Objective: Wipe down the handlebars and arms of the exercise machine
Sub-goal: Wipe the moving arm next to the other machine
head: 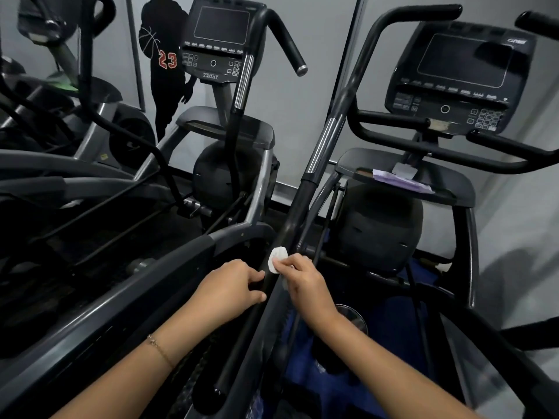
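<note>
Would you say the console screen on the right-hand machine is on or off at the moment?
Off, as far as it shows: the console screen is uniformly dark, with no lit figures or graphics.

Far left, the console (pixel 218 40) of the neighbouring machine carries "750AT" on the plate under its buttons; behind it, the dark player silhouette (pixel 165 55) on the wall wears a red "23"; the right console (pixel 459 77) has a small logo top right, too blurred to read.
</note>
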The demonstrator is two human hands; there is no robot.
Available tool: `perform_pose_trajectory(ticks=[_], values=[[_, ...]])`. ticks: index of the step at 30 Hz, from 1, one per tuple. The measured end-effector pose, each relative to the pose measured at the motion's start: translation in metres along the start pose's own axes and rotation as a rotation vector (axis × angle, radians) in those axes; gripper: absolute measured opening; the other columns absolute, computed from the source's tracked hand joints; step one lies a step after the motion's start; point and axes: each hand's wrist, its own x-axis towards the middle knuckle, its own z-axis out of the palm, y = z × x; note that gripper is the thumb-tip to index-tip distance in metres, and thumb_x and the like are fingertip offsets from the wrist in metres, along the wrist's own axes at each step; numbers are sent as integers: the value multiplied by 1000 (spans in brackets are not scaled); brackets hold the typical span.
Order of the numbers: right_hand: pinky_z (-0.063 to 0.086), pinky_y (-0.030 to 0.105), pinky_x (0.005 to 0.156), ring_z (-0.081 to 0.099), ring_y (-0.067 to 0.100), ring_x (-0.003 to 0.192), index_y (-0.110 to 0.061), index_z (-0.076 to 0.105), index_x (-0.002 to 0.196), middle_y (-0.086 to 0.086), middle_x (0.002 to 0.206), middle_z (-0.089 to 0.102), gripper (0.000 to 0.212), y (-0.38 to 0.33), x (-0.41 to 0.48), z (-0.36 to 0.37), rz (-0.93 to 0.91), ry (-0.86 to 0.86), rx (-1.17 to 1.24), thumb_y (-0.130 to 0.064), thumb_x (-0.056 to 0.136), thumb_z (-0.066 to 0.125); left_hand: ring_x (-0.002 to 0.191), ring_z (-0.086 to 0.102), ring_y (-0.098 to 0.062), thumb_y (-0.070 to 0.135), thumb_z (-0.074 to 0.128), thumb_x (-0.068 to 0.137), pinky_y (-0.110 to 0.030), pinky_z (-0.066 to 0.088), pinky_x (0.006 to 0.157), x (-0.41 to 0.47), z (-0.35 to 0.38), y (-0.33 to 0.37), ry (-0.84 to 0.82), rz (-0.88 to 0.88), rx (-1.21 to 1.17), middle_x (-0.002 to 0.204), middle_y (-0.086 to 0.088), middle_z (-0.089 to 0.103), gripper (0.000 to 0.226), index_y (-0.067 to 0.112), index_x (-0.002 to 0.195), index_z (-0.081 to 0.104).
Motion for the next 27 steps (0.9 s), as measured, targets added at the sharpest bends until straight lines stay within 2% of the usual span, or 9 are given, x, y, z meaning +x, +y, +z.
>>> perform_pose_trajectory(ticks=[3, 7, 9, 12, 17, 19, 22, 25, 27], values=[[48, 21, 60, 53, 15, 78, -8, 69, 104, 5, 86, 62, 29, 14, 19, -3, -56, -14, -58, -3, 79, 54, 118, 52, -9, 40, 64, 84, -19, 40, 88, 2, -3, 2, -28, -10, 33, 128, 9, 55, 51, 33, 133, 51], [52, 31, 52, 59, 29, 70, -6, 71, 96, 9, 84, 62, 40, 47, 56, -7, -42, -144, -186, 13, 61, 72, 102, 61, -12, 39, 62, 84, -24, 47, 82, 14, -14, 14, -22, -40, 118, 108, 9, 67, 29, 32, 112, 67], [53, 38, 56, 55, 30, 83, -7, 67, 102, 10, 95, 59, 41, 55, 75, -17, -65, -280, -286, 13, 67, 66, 102, 61, -16, 38, 61, 85, -28, 48, 82, 32, -13, 21, 47, -32, 156, 103, 5, 68, 25, 27, 105, 69], [47, 38, 68, 42, 27, 104, -7, 54, 120, 8, 118, 46, 35, 73, 109, -39, -209, -396, -492, 0, 85, 50, 115, 55, -23, 34, 58, 89, -35, 47, 91, 68, -1, 35, 110, -11, 201, 121, -2, 61, 38, 22, 125, 57], [42, 36, 70, 42, 28, 103, -3, 52, 121, 12, 119, 46, 38, 95, 146, -52, -42, -292, -511, 4, 86, 40, 117, 53, -27, 28, 55, 91, -37, 46, 91, 116, 13, 52, 208, 26, 201, 130, -5, 51, 50, 24, 139, 40], [49, 36, 61, 47, 29, 94, -2, 58, 111, 13, 109, 50, 37, 91, 125, -41, -110, -240, -423, -10, 87, 32, 120, 52, -24, 27, 56, 91, -35, 45, 93, 124, 14, 51, 218, 17, 173, 131, -3, 51, 47, 25, 137, 46], [42, 23, 43, 42, 18, 83, -7, 67, 102, 1, 92, 51, 40, 91, 86, -24, -302, -225, -378, -20, 81, 36, 121, 51, -19, 30, 59, 90, -32, 44, 93, 130, 14, 43, 205, 13, 143, 132, 1, 54, 39, 29, 129, 56], [45, 25, 39, 46, 20, 81, -7, 69, 95, 4, 85, 59, 41, 102, 103, -32, -366, -246, -434, -17, 75, 34, 120, 53, -17, 33, 61, 88, -30, 43, 92, 134, 12, 39, 193, -5, 131, 129, 2, 58, 42, 29, 129, 56], [50, 33, 43, 52, 26, 80, -4, 66, 94, 9, 91, 58, 38, 104, 130, -47, -293, -234, -444, -12, 76, 33, 120, 53, -18, 32, 62, 88, -29, 43, 92, 136, 11, 40, 179, -16, 127, 130, 3, 57, 43, 27, 130, 56]])
